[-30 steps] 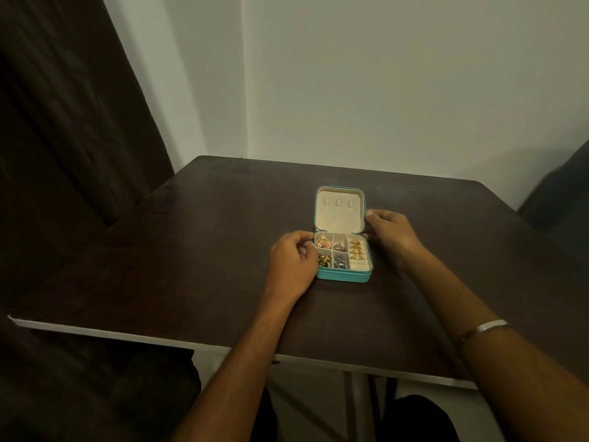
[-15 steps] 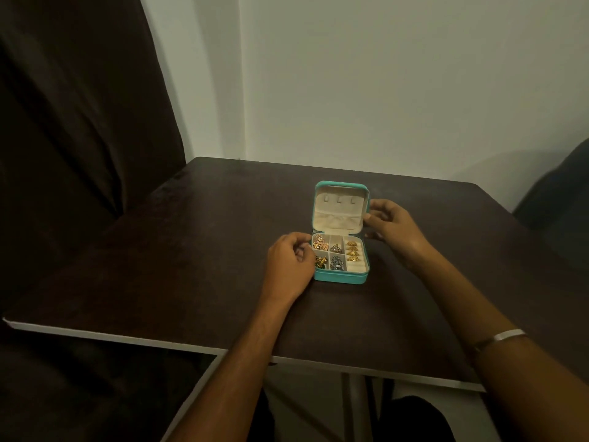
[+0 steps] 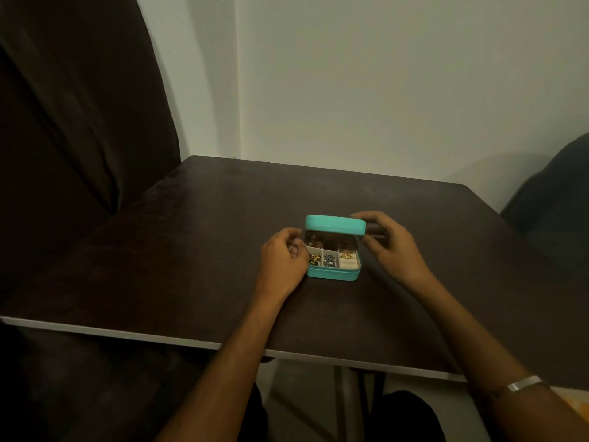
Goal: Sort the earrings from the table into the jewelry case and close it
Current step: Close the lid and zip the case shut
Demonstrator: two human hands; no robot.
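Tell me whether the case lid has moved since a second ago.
Yes. The lid has swung down and forward toward the person, now partly covering the jewelry case tray, which lies on the table.

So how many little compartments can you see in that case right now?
3 plainly, in the jewelry case front row: left, gold earrings; middle, silvery earrings; right, gold pieces. The lowered lid shadows a back row.

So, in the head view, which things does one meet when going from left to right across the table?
dark curtain → left hand → teal jewelry case, its lid half lowered → right hand → silver bracelet on the right wrist.
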